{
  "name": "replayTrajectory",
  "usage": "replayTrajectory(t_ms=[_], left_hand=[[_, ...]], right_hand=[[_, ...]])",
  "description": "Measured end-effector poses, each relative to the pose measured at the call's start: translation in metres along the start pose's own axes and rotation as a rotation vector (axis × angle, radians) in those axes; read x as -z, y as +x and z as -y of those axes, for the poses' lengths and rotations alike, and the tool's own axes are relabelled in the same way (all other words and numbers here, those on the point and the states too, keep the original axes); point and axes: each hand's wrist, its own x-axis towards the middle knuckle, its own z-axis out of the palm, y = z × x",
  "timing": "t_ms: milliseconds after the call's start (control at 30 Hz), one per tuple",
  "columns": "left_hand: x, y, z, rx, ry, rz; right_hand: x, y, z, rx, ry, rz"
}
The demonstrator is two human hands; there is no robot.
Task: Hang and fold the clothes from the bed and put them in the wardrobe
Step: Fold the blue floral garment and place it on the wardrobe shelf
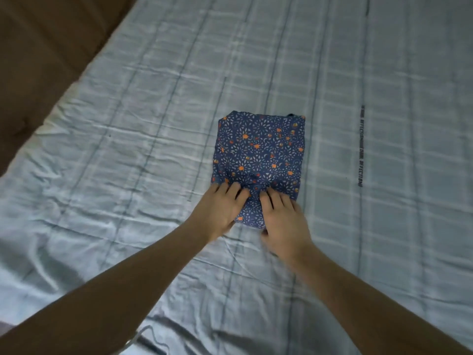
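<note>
On the bed (128, 149) our left hand (220, 208) and right hand (284, 221) press flat, fingers straight, on the folded cloth's (258, 152) near edge; its length runs away from us, both hands equally near.

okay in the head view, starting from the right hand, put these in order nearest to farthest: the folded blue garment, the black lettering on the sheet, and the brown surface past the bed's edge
1. Folded blue garment: right under the right hand, touching it.
2. Black lettering: on the sheet, up and to the right.
3. Brown surface: far upper left, beyond the bed's edge.
</note>
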Motion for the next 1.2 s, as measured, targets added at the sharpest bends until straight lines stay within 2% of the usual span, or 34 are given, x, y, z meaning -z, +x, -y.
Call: replayTrajectory(t_ms=[133, 267, 400, 567, 700, 867, 933, 1200], left_hand=[[0.038, -0.003, 0.005, -0.02, 0.005, 0.057], [0.099, -0.009, 0.017, -0.022, 0.002, 0.056], [0.181, -0.028, 0.034, 0.049, -0.011, -0.015], [0.291, -0.076, 0.079, 0.187, -0.011, 0.003], [0.36, -0.14, 0.116, 0.272, 0.012, -0.019], [0.431, -0.239, 0.148, 0.388, 0.034, -0.103], [0.449, -0.283, 0.157, 0.432, 0.057, -0.128], [0.475, -0.477, 0.174, 0.709, 0.102, -0.118]], right_hand=[[0.031, 0.0, -0.001, 0.011, -0.06, 0.009], [0.086, -0.009, 0.0, 0.05, -0.08, -0.054], [0.177, -0.007, 0.01, 0.192, -0.104, -0.065], [0.297, 0.003, 0.052, 0.376, -0.03, -0.06], [0.371, -0.001, 0.1, 0.537, 0.019, -0.042], [0.44, -0.016, 0.178, 0.727, 0.121, -0.194], [0.455, -0.025, 0.215, 0.808, 0.12, -0.26], [0.479, -0.078, 0.385, 1.045, 0.053, -0.33]])
